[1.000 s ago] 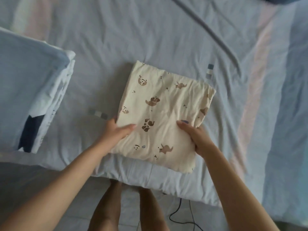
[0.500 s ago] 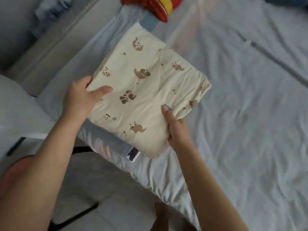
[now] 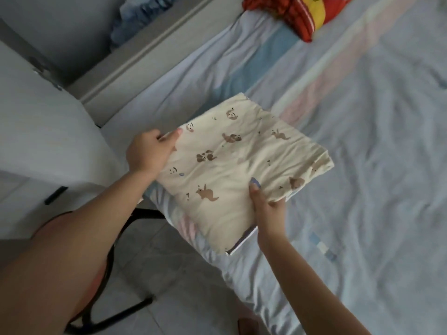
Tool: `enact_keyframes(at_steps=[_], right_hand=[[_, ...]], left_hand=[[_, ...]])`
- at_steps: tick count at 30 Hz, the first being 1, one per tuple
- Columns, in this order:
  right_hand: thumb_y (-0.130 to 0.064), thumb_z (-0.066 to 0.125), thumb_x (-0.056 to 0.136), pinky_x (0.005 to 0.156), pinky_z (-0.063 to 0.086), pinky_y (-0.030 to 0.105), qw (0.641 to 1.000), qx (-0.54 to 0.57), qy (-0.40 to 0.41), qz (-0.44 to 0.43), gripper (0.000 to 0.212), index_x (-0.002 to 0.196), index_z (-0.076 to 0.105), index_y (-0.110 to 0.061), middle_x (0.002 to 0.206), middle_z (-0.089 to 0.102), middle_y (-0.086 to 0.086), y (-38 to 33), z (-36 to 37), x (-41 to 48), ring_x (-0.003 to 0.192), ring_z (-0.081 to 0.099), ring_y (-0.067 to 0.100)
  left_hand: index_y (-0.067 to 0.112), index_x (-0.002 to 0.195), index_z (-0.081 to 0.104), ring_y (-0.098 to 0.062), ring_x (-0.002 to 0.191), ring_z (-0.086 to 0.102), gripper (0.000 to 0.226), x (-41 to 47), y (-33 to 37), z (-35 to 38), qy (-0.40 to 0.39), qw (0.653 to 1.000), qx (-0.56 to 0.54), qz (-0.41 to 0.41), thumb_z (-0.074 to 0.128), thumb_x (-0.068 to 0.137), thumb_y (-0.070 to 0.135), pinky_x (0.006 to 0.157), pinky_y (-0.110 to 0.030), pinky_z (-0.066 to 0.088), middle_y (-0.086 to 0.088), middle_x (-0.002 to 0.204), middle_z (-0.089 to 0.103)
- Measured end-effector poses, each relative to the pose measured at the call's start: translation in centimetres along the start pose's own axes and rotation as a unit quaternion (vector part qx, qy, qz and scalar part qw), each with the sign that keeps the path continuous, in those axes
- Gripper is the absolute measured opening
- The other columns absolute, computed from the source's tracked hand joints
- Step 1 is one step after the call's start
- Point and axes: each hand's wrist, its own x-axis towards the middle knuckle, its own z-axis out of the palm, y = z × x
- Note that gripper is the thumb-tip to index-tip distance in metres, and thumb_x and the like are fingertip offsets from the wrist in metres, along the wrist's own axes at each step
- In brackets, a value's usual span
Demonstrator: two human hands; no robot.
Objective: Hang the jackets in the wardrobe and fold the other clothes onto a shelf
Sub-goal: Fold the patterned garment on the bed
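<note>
While I stand over the bed (image 3: 362, 165), my left grip (image 3: 150, 151) and right grip (image 3: 266, 201) each pinch the folded cloth (image 3: 242, 165) between them.

Bed (image 3: 362, 165) under a wrinkled pale blue sheet banded in pink and blue, filling the centre and right. Red-and-yellow cushion (image 3: 297, 15) on the bed's far end, cut off by the top edge. Black-framed chair (image 3: 147, 212) with a pink seat on the grey tiled floor (image 3: 169, 274), lower left. White cabinet (image 3: 43, 141) with a dark handle, left.
</note>
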Motion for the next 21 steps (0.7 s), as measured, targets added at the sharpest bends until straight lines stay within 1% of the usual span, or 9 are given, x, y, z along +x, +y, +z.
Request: enact_keyframes(at_steps=[2, 5, 6, 11, 13, 15, 17, 18, 21], right_hand=[[-0.034, 0.072, 0.082, 0.095, 0.045, 0.029, 0.999, -0.038, 0.012, 0.013, 0.059, 0.134, 0.048, -0.021, 0.123, 0.059, -0.010, 0.8, 0.4, -0.6, 0.112, 0.056, 0.008], [-0.031, 0.069, 0.085, 0.088, 0.041, 0.024, 0.997, -0.060, 0.040, 0.005, 0.056, 0.135, 0.047, -0.019, 0.122, 0.057, -0.011, 1.8, 0.6, -0.8, 0.114, 0.054, 0.010], [-0.031, 0.068, 0.086, 0.086, 0.040, 0.022, 0.997, -0.063, 0.045, -0.008, 0.053, 0.134, 0.049, -0.020, 0.123, 0.057, -0.012, 1.8, 0.7, -0.9, 0.115, 0.054, 0.008], [-0.033, 0.059, 0.092, 0.084, 0.037, 0.013, 0.987, -0.108, 0.085, -0.089, 0.042, 0.132, 0.052, -0.023, 0.135, 0.053, -0.012, 1.3, 1.1, -0.6, 0.120, 0.050, 0.005], [-0.030, 0.057, 0.093, 0.081, 0.036, 0.016, 0.975, -0.143, 0.100, -0.136, 0.037, 0.128, 0.054, -0.017, 0.120, 0.060, -0.014, 0.6, 0.6, -0.8, 0.111, 0.052, 0.003], [-0.021, 0.057, 0.094, 0.071, 0.036, 0.009, 0.970, -0.150, 0.105, -0.160, 0.023, 0.117, 0.057, -0.022, 0.094, 0.057, -0.027, 0.2, 0.1, -0.6, 0.088, 0.052, -0.012], [-0.018, 0.059, 0.093, 0.068, 0.035, -0.001, 0.976, -0.138, 0.091, -0.142, 0.021, 0.112, 0.056, -0.027, 0.092, 0.057, -0.030, 0.4, -0.4, -0.1, 0.082, 0.050, -0.023], [-0.021, 0.060, 0.092, 0.073, 0.036, -0.002, 0.981, -0.130, 0.077, -0.121, 0.025, 0.117, 0.058, -0.022, 0.100, 0.061, -0.025, 0.5, -0.5, 0.2, 0.090, 0.052, -0.022], [-0.033, 0.068, 0.086, 0.096, 0.046, 0.023, 0.989, -0.131, 0.051, -0.042, 0.043, 0.125, 0.057, -0.018, 0.119, 0.064, -0.008, 0.5, -0.9, 1.1, 0.112, 0.058, 0.003]], left_hand=[[0.009, 0.073, 0.062, -0.035, 0.077, 0.062, 0.054, 0.3, -1.2, 0.2, -0.005, 0.999, 0.027, 0.031, 0.054, 0.085, 0.060, 0.066, -0.037, 0.048, -0.015, 0.081, 0.068], [0.017, 0.071, 0.054, -0.028, 0.072, 0.060, 0.047, -0.3, -3.6, 1.9, -0.206, 0.975, 0.075, 0.025, 0.041, 0.092, 0.057, 0.067, -0.034, 0.047, -0.013, 0.085, 0.068], [0.018, 0.071, 0.054, -0.026, 0.071, 0.060, 0.048, -0.5, -4.0, 2.2, -0.232, 0.969, 0.076, 0.034, 0.036, 0.093, 0.057, 0.068, -0.034, 0.048, -0.010, 0.082, 0.068], [0.008, 0.076, 0.057, -0.028, 0.069, 0.057, 0.049, -0.5, -3.7, 2.3, -0.110, 0.990, 0.008, 0.086, 0.039, 0.097, 0.048, 0.064, -0.034, 0.043, -0.009, 0.076, 0.064], [0.005, 0.078, 0.061, -0.030, 0.069, 0.061, 0.058, -1.4, -3.8, 2.4, -0.060, 0.991, -0.044, 0.109, 0.037, 0.093, 0.055, 0.066, -0.039, 0.049, -0.012, 0.076, 0.068], [0.005, 0.076, 0.058, -0.027, 0.063, 0.058, 0.053, -2.4, -3.6, 2.8, -0.059, 0.989, -0.080, 0.114, 0.041, 0.094, 0.051, 0.060, -0.035, 0.044, -0.004, 0.065, 0.063], [0.008, 0.075, 0.057, -0.023, 0.061, 0.054, 0.042, -2.5, -3.4, 3.4, -0.077, 0.989, -0.085, 0.095, 0.044, 0.098, 0.040, 0.059, -0.030, 0.036, 0.006, 0.061, 0.054], [0.007, 0.076, 0.059, -0.023, 0.062, 0.055, 0.042, -2.3, -3.2, 3.5, -0.088, 0.990, -0.067, 0.084, 0.043, 0.098, 0.039, 0.059, -0.030, 0.036, 0.006, 0.063, 0.055], [0.008, 0.081, 0.060, -0.026, 0.067, 0.058, 0.046, -1.2, -2.9, 4.0, -0.136, 0.986, 0.043, 0.081, 0.037, 0.098, 0.045, 0.061, -0.031, 0.037, 0.002, 0.067, 0.057]])
